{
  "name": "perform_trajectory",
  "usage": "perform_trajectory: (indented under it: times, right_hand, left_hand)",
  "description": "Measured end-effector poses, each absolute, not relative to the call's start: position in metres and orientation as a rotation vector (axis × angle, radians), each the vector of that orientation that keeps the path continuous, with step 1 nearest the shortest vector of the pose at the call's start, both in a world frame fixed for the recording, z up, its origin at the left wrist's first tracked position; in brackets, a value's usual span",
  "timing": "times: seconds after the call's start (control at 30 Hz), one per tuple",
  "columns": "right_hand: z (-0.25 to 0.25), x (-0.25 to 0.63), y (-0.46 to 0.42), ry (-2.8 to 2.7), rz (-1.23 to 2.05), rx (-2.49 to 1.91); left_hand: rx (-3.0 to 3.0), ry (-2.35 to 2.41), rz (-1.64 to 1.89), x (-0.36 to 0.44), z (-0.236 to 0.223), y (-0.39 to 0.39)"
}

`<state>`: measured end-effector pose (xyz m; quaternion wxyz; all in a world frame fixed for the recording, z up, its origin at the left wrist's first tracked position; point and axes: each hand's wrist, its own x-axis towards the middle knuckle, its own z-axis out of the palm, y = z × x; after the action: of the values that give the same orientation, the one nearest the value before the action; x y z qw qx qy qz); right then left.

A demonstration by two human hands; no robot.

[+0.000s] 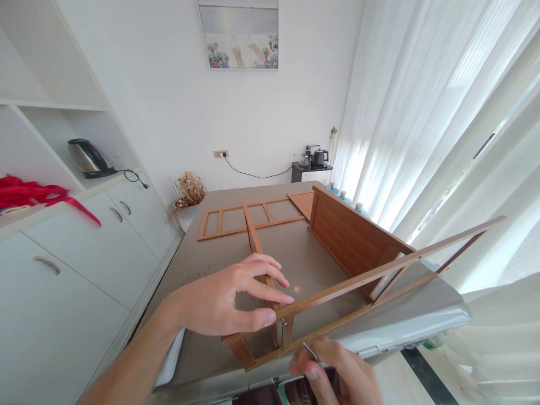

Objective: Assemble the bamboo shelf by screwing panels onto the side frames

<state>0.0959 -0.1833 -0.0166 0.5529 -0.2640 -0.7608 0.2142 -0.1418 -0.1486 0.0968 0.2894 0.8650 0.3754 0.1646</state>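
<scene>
A part-built wooden frame point(354, 284) of brown slats and panels stands on a grey table point(202, 264). My left hand point(228, 298) grips the near corner of the frame, fingers closed round an upright slat where it meets a long rail. Below that corner, my right hand point(337, 371) pinches a thin metal tool point(310, 352), perhaps a hex key, close to a metal fitting point(282, 325) at the joint. A tall wooden side panel point(350, 236) stands upright on the right.
A flat ladder-like wooden frame point(248, 216) lies at the table's far end beside a loose board point(301, 202). Several small screws point(192, 275) lie at the left. White cabinets with a kettle point(88, 157) stand left, curtains hang right, a dried plant point(188, 194) sits behind.
</scene>
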Motion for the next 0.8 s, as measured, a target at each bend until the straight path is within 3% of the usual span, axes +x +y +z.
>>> perform_trajectory:
  times: [0.47,0.8]
  right_hand:
    - [0.029,0.119,-0.160,-2.230,0.248,-0.467]
    - [0.037,0.121,-0.166,-2.262,0.328,-0.620]
  left_hand:
    - [2.317,0.999,0.449,-0.141,0.095,-0.148]
    - [2.320,1.012,0.423,-0.142,0.096,-0.149]
